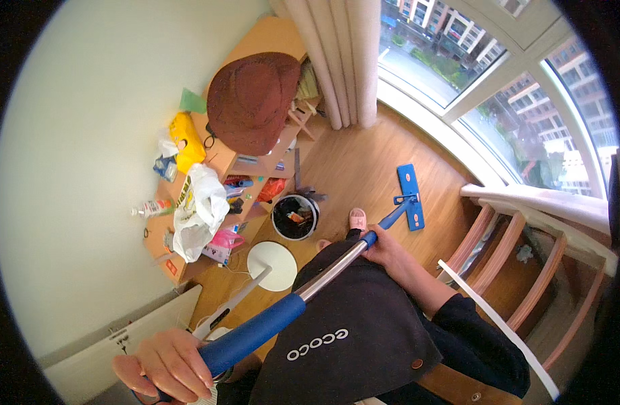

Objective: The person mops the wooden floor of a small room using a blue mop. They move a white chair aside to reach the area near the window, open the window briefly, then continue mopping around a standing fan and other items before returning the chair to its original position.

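A flat mop with a blue rectangular head rests on the wooden floor ahead of me. Its pole runs diagonally across my body, bare metal between blue parts. My left hand wraps the top end, beside the thick blue foam grip. Lower down, my right hand closes around the pole near a blue collar. I wear a dark apron bearing writing. One pink slipper shows just beyond the apron, left of the mop's lower pole.
A trash bin with a black liner stands left of the slipper. Closer is a white round lamp base. A cluttered wooden shelf desk carries a brown hat and a white plastic bag. Wooden ladder rungs lie right, below windows.
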A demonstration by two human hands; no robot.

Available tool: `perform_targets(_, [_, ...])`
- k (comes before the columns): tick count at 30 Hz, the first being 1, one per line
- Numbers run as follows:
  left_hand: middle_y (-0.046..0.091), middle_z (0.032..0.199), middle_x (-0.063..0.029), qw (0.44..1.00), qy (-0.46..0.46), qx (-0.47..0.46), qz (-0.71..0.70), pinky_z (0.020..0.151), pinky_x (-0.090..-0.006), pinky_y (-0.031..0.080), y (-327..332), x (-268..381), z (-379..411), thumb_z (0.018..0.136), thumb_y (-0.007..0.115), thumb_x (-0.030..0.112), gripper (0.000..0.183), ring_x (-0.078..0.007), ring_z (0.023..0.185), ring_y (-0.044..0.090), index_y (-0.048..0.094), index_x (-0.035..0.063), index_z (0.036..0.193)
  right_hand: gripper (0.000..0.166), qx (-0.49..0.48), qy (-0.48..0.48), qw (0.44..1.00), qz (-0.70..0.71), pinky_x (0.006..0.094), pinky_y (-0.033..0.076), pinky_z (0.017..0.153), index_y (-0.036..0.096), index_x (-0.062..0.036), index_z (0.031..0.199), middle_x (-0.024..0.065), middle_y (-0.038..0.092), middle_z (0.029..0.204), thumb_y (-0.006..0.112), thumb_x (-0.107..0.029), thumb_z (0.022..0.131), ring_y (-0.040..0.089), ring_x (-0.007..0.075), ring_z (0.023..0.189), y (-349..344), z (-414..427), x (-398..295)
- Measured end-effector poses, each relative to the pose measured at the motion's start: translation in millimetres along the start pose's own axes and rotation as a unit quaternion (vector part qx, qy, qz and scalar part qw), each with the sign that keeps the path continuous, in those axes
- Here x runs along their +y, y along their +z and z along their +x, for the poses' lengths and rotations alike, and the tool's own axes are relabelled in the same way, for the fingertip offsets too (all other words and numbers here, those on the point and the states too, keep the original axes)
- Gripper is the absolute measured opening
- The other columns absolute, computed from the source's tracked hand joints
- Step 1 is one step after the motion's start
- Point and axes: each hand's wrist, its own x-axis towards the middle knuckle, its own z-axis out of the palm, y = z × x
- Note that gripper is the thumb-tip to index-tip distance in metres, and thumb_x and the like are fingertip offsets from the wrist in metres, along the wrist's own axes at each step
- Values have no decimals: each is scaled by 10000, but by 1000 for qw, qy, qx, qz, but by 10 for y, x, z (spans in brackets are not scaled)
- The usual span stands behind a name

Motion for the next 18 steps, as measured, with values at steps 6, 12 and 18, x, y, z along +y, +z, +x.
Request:
perform_targets(6, [466,397,-31,986,105,128,-32,324,-179,392,243,-294,326,655,588,19,288,-82,311,460,314,70,725,124,-32,8,999,12,355,472,590,456,-106,813,51,509,662,555,-166,769,533,192,635,125,-123,-193])
perform_targets(12, [468,404,-32,991,84,99,-23,334,-179,400,275,-359,483,662,575,21,272,-83,313,462,316,65,733,94,-178,12,984,31,366,467,559,467,-164,793,39,513,669,556,-168,764,536,188,633,-152,334,-354])
perform_targets(18, [494,450,-38,996,47,76,-10,385,-204,423,91,-315,431,704,595,81,282,-98,366,496,319,71,763,82,-156,33,987,-17,367,466,537,470,-164,766,48,533,683,550,-165,779,557,216,651,-3,115,-408])
